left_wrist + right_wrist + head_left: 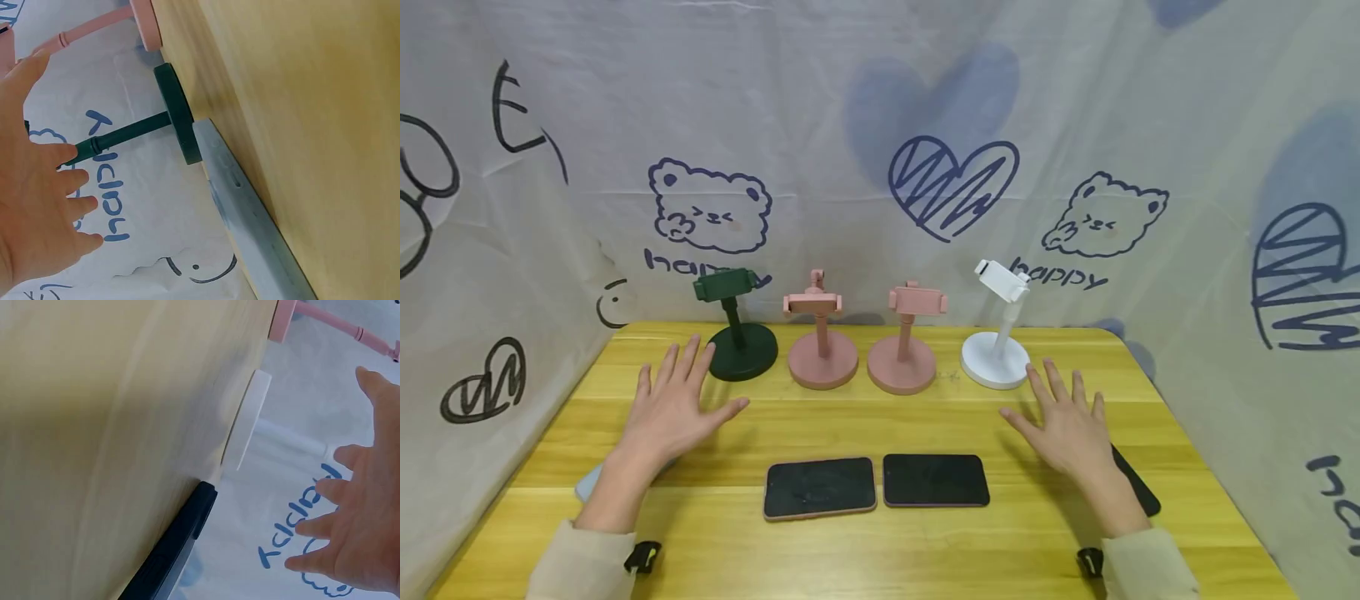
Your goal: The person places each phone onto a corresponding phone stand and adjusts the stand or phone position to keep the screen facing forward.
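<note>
My left hand (672, 417) hovers above the table with its fingers spread, holding nothing. Beneath its wrist lies a light blue-grey phone (250, 212), mostly covered by the arm in the head view. The dark green phone stand (742, 352) stands just beyond its fingertips. On the other side my right hand (1067, 429) is likewise spread over the table, with nothing in its grasp. A black phone (1137, 483) lies beside and partly under that wrist. Past the right fingertips is a white phone stand (995, 361), its holder tilted.
Two pink phone stands, one left (822, 362) and one right (902, 367), stand between the green and white ones along the back edge. Two dark-screened phones, a left one (820, 487) and a right one (936, 480), lie face up mid-table. White cloth (820, 108) with drawings hangs behind.
</note>
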